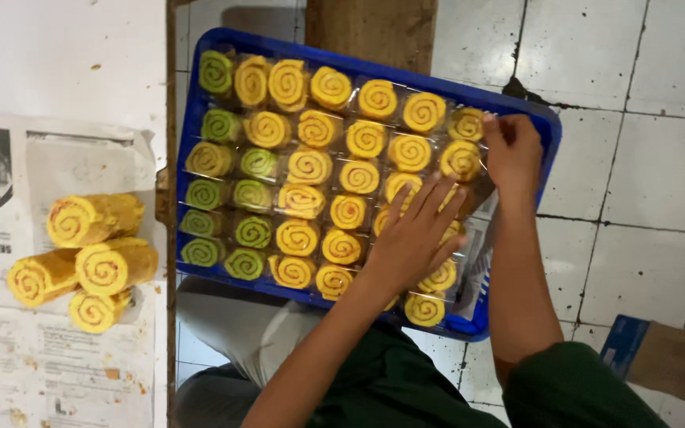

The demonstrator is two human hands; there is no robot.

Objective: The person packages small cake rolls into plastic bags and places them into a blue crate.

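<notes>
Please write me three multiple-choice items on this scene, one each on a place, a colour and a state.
1. Where do the unwrapped yellow roll logs lie?
A. On newspaper at the left of the view
B. Inside the tray
C. On the tiled floor

2. What colour is the tray that holds the wrapped spiral roll slices?
A. Red
B. Blue
C. White

3. How does the left hand rest?
A. Closed in a fist on the floor
B. Gripping a log
C. Flat, fingers spread, on the wrapped slices

Answers: 1 A, the logs sit on the newspaper, apart from the tray. 2 B, its rim is plainly blue. 3 C, the palm lies open on the slices, while the right hand touches the slices at the tray's far corner.
</notes>
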